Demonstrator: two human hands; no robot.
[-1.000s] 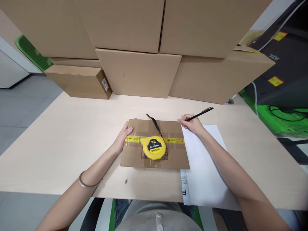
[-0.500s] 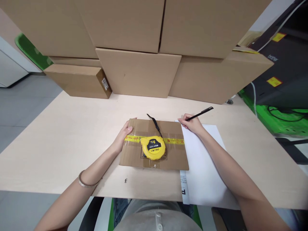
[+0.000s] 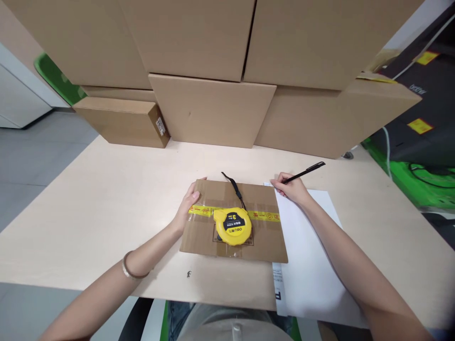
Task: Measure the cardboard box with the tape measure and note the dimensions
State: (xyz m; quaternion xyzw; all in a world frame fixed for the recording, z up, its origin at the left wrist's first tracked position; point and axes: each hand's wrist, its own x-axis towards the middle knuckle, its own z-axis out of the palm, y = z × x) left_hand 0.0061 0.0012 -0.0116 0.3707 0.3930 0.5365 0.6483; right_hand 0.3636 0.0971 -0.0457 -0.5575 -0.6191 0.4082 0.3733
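My left hand (image 3: pixel 187 206) grips the left edge of a small cardboard box (image 3: pixel 199 239), thumb on top and fingers partly hidden. A yellow tape measure (image 3: pixel 233 227) with a black wrist strap (image 3: pixel 233 185) rests on the box. Yellow printed tape (image 3: pixel 263 216) runs across the box top. In my right hand (image 3: pixel 292 188) is a black pen (image 3: pixel 308 170), its back end pointing up to the right and its tip hidden by the fingers. That hand rests at the upper left of a white sheet of paper (image 3: pixel 313 265), beside the box's far right corner.
Large cardboard boxes (image 3: pixel 213 111) are stacked along the back of the table (image 3: pixel 124 199). A smaller carton (image 3: pixel 121 121) with a label stands at the back left. At the right is a black Brother machine (image 3: pixel 426 109) above something green (image 3: pixel 423 187), with cables.
The whole view has shifted slightly, so everything appears a little further right and lower. Both hands keep their holds; the tape measure stays on the box.
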